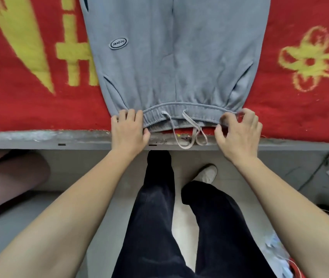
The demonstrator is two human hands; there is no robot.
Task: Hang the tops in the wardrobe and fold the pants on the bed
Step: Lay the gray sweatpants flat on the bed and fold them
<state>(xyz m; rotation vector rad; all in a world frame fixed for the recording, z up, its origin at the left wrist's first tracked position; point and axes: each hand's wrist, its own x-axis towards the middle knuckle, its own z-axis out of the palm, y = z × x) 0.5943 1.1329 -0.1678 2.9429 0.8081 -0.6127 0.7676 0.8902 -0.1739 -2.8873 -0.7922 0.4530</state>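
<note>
The gray pants (171, 63) lie flat on the bed (19, 109), waistband (179, 113) at the near edge and legs running straight away, with the left hand (128, 131) gripping the waistband's left end and the right hand (239, 133) pinching its right end.

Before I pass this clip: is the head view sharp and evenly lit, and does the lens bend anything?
Head view: soft, even light, no glare or hard shadows; grey pants, left hand and right hand are sharp; the wide lens bows the bed edge slightly and stretches the forearms toward the bottom corners.
</note>
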